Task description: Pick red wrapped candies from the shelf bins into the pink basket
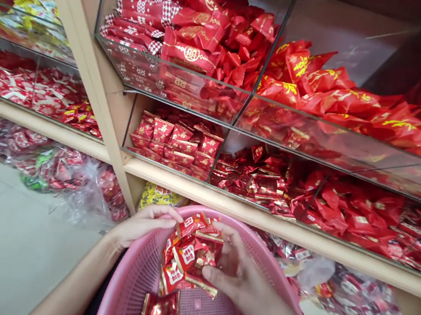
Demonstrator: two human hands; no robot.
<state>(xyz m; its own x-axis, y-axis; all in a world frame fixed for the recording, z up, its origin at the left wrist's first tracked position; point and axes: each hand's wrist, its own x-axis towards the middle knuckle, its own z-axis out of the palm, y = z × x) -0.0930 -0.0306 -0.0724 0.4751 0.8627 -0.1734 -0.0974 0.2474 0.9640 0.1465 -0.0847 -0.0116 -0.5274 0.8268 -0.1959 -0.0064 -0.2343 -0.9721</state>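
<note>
Pink basket (134, 266), red packets (189, 258) inside, between left hand (144, 226) and right hand (244, 281), right clamped on several, left's hold unclear

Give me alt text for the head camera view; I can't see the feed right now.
A person's right hand holds shiny red-and-gold wrapped packets in a round, pink, perforated plastic basket, while the left hand reaches over its rim, fingertips beside them. Another packet shows nearer the viewer. Behind stand wooden shelves with clear-fronted compartments of red packets.

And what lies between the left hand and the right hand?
In the head view, red-and-gold wrapped packets lie between the left hand and the right hand.
</note>
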